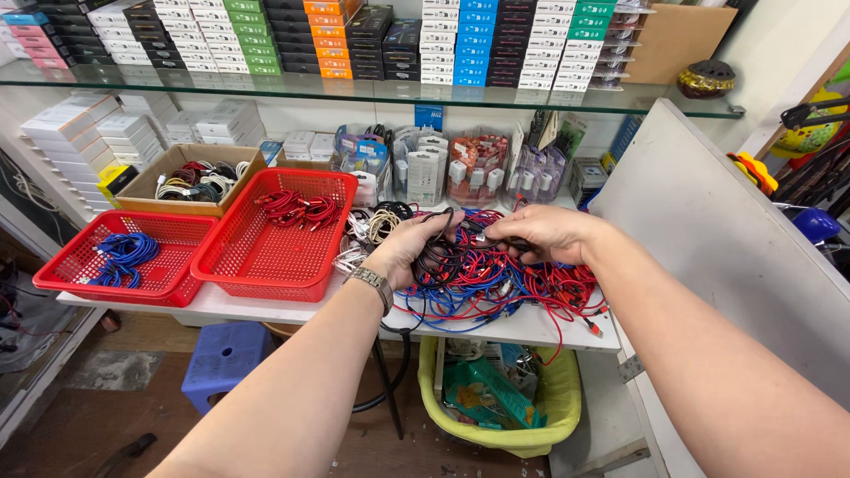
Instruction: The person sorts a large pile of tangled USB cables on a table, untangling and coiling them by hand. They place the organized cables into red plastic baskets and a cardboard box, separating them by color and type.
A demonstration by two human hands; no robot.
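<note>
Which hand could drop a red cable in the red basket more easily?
Probably the left hand. It is at the left edge of the cable pile, right beside the red basket. The right hand sits farther right and would have to cross over.

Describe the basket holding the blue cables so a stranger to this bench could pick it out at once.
Start at the white table under the glass shelf. Two red mesh baskets sit on its left part, left of the left hand and the tangled cable pile. Take the shallower one at the far left edge: it holds a coil of blue cables, while its deeper neighbour holds red cables.
</note>
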